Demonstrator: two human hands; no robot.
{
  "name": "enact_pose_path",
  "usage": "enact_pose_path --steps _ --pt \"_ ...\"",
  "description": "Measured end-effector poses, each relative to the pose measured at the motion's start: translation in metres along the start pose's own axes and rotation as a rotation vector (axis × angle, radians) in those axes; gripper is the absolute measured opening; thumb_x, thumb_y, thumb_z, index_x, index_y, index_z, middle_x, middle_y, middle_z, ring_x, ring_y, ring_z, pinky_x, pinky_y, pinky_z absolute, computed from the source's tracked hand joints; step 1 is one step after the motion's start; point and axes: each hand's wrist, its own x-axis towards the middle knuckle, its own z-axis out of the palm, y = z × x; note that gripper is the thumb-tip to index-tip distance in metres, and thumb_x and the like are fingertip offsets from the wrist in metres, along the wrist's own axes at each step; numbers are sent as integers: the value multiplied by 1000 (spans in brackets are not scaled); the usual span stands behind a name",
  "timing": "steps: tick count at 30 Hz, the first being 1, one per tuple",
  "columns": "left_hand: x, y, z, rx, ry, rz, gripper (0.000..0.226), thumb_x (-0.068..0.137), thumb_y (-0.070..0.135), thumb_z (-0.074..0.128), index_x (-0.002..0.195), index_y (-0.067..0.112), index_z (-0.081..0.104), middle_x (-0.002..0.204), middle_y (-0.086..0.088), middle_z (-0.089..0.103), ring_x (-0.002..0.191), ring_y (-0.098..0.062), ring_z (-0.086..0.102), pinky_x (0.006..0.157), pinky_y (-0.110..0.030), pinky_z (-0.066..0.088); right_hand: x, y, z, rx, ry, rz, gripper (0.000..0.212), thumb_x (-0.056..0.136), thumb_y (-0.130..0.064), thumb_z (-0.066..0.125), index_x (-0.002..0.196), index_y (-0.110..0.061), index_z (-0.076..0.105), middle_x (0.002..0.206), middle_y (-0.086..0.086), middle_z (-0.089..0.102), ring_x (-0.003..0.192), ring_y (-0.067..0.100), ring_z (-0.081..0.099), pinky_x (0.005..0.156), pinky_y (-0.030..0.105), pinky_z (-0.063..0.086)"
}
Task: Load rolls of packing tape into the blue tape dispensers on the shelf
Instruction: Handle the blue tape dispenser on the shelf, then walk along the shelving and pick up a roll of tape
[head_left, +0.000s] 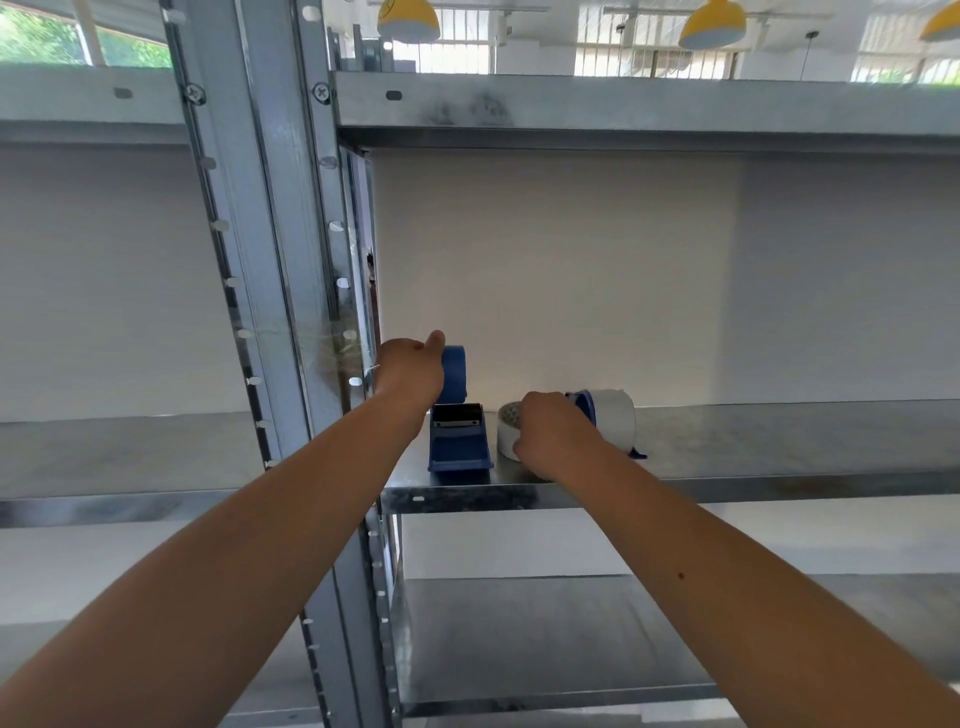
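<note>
Fingers of the left hand (410, 371) curl round the rounded upper rear of the empty blue dispenser (459, 441), thumb (435, 340) raised above it; the fingertips themselves are hidden behind the back of the hand. Grip reads as a hold on the dispenser, which stands flat on the metal shelf (779, 447) with its cutter end toward the camera.

Right hand (553, 436): fingers bent down over the loose tape roll (506, 427) (white, standing on edge), thumb against its near side. The roll rests on the shelf just right of the empty dispenser, touching the hand.

Directly behind the right hand sits a second dispenser (584, 404), also blue, already carrying a white roll (615, 415).

Both forearms reach in from below. A grey slotted upright (280, 260) stands left of the left hand. Yellow pendant lamps (712, 23) hang above the top shelf.
</note>
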Motion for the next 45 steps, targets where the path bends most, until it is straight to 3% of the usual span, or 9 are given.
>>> enact_pose_path --steps 6,9,11,15,18,22,28,34,45 --pt "-2 0 0 5 -16 -56 50 104 46 43 68 11 46 69 -6 47 60 -17 47 54 -28 33 -11 -3 -5 129 283 -30 31 98 -26 56 72 -9 56 69 1 53 74 21 59 50 27 33" --pt "0 -8 0 -36 -20 -30 44 101 51 47 73 17 52 85 -8 59 76 -23 58 68 -32 52 -17 -7 -9 145 326 -58 29 100 -34 56 109 -9 69 103 7 71 95 25 67 74 33 51" --pt "-5 -12 -1 -65 -1 1 40 99 49 50 83 14 59 85 -5 61 81 -24 58 64 -31 47 -20 -8 -10 212 374 -79 38 101 -37 58 129 -12 63 122 7 70 108 24 66 85 34 52" --pt "-17 -8 1 -105 51 71 53 97 51 57 137 18 50 130 -6 60 100 -18 56 70 -26 43 -26 -14 -16 492 466 -147 37 100 -35 62 131 -15 64 128 1 68 104 17 64 86 28 45" --pt "-31 -1 2 -48 119 280 58 96 50 60 145 22 47 151 -3 50 116 -14 52 94 -29 40 -31 -15 -23 834 487 -128 29 99 -33 63 120 -15 73 117 -3 74 96 10 66 90 30 52" --pt "-57 20 8 -69 128 566 48 100 46 59 142 24 52 147 4 52 138 -14 45 105 -25 31 -44 -12 -35 1175 507 -96 38 104 -34 58 140 -22 63 142 -3 64 127 12 59 113 34 46" --pt "-99 32 41 -296 -114 668 36 105 39 55 139 26 58 135 13 58 125 -4 53 101 -10 36 -76 9 -51 1341 686 -22 45 104 -38 57 147 -25 56 152 -3 57 137 14 55 120 41 42" --pt "-141 53 79 -445 -367 652 31 104 47 49 135 45 53 142 16 57 128 -4 55 109 -25 41 -119 47 -58 1282 846 79 40 105 -35 55 144 -27 58 151 -6 58 137 14 55 121 44 41" --pt "-234 77 140 -613 -719 624 37 106 46 50 138 33 61 144 13 59 129 -4 54 108 -23 41 -222 115 -59 1162 1140 338 38 104 -36 56 140 -25 63 144 -6 63 132 14 59 117 43 46"
